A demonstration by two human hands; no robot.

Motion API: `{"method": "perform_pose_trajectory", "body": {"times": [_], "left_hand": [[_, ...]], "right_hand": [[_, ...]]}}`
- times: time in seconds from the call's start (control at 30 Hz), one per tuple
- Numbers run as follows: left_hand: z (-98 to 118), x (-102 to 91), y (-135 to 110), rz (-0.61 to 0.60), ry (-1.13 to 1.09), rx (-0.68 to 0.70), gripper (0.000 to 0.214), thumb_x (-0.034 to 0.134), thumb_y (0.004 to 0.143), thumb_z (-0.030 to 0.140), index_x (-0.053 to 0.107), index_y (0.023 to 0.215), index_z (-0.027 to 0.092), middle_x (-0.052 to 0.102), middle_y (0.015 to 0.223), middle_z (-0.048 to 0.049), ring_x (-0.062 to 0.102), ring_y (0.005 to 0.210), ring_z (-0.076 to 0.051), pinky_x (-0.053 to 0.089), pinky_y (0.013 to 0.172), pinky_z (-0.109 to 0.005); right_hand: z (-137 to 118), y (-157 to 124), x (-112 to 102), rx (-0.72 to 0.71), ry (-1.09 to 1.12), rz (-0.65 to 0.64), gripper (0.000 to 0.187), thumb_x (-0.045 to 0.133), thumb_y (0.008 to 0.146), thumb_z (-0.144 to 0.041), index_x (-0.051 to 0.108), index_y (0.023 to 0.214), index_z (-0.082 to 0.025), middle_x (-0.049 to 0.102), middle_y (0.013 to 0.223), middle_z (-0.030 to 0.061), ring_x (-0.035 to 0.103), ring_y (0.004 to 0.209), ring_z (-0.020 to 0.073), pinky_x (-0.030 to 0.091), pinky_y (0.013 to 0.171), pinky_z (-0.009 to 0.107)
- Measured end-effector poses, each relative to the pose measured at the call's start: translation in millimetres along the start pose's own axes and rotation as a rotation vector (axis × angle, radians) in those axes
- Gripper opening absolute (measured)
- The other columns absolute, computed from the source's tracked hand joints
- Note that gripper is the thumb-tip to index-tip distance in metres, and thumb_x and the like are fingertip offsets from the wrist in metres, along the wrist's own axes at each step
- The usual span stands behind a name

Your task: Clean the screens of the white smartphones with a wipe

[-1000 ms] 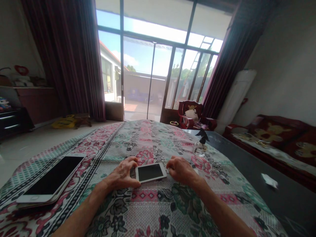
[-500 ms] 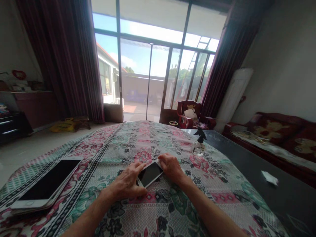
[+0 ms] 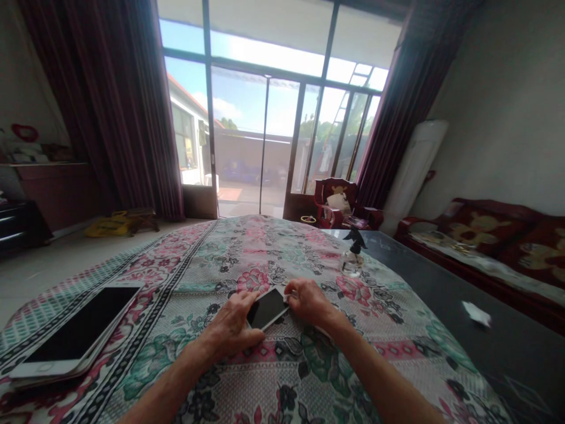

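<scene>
A smartphone (image 3: 267,308) with a white frame and a dark screen lies face up and slanted on the patterned tablecloth (image 3: 229,383). My left hand (image 3: 232,323) is closed on its left end, the thumb along the near edge and the fingers at the far edge. At the phone's right end is my right hand (image 3: 308,301), its fingers curled and pinched together against the screen. A small whitish bit shows at those fingertips; I cannot make out what it is.
Stacked at the left are several larger flat devices, the top one a white tablet (image 3: 79,330) with a black screen. A clear spray bottle (image 3: 353,259) with a black head stands beyond my right hand. Crumpled white paper (image 3: 477,314) lies on the dark surface at right.
My right hand has shifted from the phone's far right corner down over its right end, fingers more curled. My left hand keeps its hold. The view has moved slightly.
</scene>
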State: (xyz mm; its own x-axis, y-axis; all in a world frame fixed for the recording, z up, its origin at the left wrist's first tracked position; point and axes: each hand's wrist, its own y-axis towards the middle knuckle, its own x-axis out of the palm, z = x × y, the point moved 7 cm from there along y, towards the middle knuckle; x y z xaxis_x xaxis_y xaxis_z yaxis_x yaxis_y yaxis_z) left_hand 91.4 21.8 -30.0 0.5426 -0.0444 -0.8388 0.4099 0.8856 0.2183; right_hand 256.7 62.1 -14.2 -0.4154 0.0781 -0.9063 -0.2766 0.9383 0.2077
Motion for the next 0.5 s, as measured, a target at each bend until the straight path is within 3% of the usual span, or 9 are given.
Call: {"method": "perform_pose_trajectory", "body": {"times": [0.17,0.33,0.5], "left_hand": [[4.1,-3.0,-0.6,-0.012,-0.002,-0.014,0.065,0.060,0.060,0.022,0.051,0.125,0.016,0.056,0.113,-0.0082,0.051,0.106,-0.024,0.040,0.092,-0.029],[4.7,-3.2,-0.4,0.028,0.024,-0.008,0.058,0.059,0.061,0.022,0.055,0.119,0.016,0.058,0.108,-0.0080,0.053,0.101,-0.023,0.041,0.089,-0.029],[2.9,-3.1,-0.1,0.068,0.057,-0.057,0.050,0.059,0.061,0.023,0.058,0.110,0.016,0.060,0.105,-0.0079,0.054,0.101,-0.023,0.042,0.085,-0.029]], "right_hand": [[6.2,-5.4,-3.8,0.015,-0.003,-0.061,0.024,0.055,0.068,-0.012,0.073,0.083,-0.020,0.071,0.076,0.0022,0.062,0.072,0.0149,0.041,0.065,0.021],[0.9,0.6,2.6,0.012,-0.006,0.035,0.024,0.051,0.078,-0.017,0.069,0.093,-0.018,0.069,0.094,0.0061,0.061,0.088,0.0163,0.040,0.079,0.023],[-4.0,-0.4,7.0,0.010,-0.035,0.089,0.022,0.049,0.080,-0.015,0.068,0.091,-0.018,0.066,0.093,0.0065,0.060,0.086,0.0161,0.040,0.078,0.022]]}}
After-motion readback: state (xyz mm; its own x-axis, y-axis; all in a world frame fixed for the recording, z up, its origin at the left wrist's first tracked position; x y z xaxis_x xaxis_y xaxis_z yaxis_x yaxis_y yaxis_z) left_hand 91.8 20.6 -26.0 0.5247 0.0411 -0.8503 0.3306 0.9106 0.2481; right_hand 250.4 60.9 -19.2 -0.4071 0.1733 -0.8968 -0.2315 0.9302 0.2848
